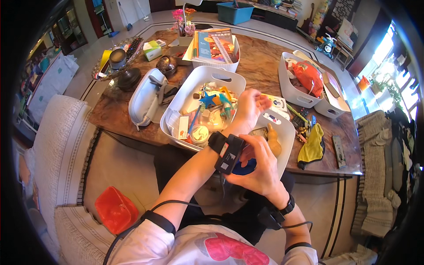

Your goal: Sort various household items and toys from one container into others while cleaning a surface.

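My left hand (250,107) reaches over the seam between two white plastic baskets, fingers loosely curled, with nothing visible in it. A black box-shaped device (230,155) is strapped to my left wrist. My right hand (263,162) spans the end of this device, its thumb and index finger at two corners. The left white basket (170,107) contains a blue star (208,98), a round clear jar (199,133) and many small items. In the right white basket (287,145) lies a bottle gourd (273,140). Something dark blue (245,167) shows behind my right fingers, partly hidden.
A grey zippered case (142,102) lies open at the left. Books (213,44) fill a basket behind. Rightward are a basket with a red bag (307,78), a yellow-green cloth (311,144) and a phone (339,151). A red bin (116,210) sits on the floor.
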The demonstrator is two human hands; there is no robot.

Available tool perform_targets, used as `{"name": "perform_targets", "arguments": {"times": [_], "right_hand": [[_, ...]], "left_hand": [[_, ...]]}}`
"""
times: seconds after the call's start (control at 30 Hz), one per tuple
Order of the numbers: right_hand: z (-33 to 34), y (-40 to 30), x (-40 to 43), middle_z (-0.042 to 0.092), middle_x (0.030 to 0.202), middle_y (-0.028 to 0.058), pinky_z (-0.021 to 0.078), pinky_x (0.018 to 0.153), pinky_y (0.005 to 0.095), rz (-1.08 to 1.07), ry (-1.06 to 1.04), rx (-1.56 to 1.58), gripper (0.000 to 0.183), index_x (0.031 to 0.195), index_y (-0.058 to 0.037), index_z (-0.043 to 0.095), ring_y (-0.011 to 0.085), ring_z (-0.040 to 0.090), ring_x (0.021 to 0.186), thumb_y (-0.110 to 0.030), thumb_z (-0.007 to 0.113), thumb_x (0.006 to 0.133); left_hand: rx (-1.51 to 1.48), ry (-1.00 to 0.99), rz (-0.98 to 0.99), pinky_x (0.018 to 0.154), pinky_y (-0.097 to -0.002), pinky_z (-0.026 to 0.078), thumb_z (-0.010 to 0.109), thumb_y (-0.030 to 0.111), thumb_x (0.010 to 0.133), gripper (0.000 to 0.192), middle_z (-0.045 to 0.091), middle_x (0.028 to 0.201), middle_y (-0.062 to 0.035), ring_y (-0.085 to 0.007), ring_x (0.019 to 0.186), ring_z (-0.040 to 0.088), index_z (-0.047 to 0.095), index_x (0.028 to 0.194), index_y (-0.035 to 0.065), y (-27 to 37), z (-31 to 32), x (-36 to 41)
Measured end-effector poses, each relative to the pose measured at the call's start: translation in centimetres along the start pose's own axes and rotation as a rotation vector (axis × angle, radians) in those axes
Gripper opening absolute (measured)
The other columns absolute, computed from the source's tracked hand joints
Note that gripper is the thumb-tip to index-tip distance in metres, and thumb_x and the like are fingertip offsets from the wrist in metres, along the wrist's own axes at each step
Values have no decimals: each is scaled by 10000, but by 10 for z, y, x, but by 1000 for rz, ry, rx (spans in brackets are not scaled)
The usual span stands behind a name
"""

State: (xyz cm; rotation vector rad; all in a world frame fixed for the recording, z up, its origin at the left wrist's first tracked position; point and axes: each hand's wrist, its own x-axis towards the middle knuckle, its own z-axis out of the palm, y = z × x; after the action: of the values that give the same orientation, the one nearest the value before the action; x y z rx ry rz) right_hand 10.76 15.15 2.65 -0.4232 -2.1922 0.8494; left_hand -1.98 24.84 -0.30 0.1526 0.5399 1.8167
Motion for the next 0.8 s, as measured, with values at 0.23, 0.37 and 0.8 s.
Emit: {"name": "perform_targets", "arguments": {"times": [0.23, 0.37, 0.8], "right_hand": [[6, -3, -8, 499, 849, 79, 467, 540, 226, 69, 109, 16, 637, 1102, -16, 489, 129, 529, 601, -103, 787, 545], [14, -3, -12, 502, 838, 58, 470, 545, 203, 93, 168, 16, 670, 1080, -9, 507, 95, 542, 604, -93, 818, 493], [-25, -7, -10, 521, 893, 107, 490, 609, 273, 219, -85, 113, 641, 1166, -37, 469, 178, 561, 683, -56, 769, 600]], "left_hand": [[1034, -163, 511, 638, -281, 500, 520, 41, 826, 135, 578, 891, -121, -186, 793, 604, 512, 956, 4, -32, -7, -16], [218, -129, -211, 637, -235, 506, 518, 38, 833, 200, 555, 833, -114, -157, 718, 556, 491, 982, -93, -16, -20, 1], [-553, -69, -545, 685, -263, 503, 466, 7, 806, 334, 456, 947, -193, -221, 782, 514, 346, 1061, -172, 25, -34, -18]]}}
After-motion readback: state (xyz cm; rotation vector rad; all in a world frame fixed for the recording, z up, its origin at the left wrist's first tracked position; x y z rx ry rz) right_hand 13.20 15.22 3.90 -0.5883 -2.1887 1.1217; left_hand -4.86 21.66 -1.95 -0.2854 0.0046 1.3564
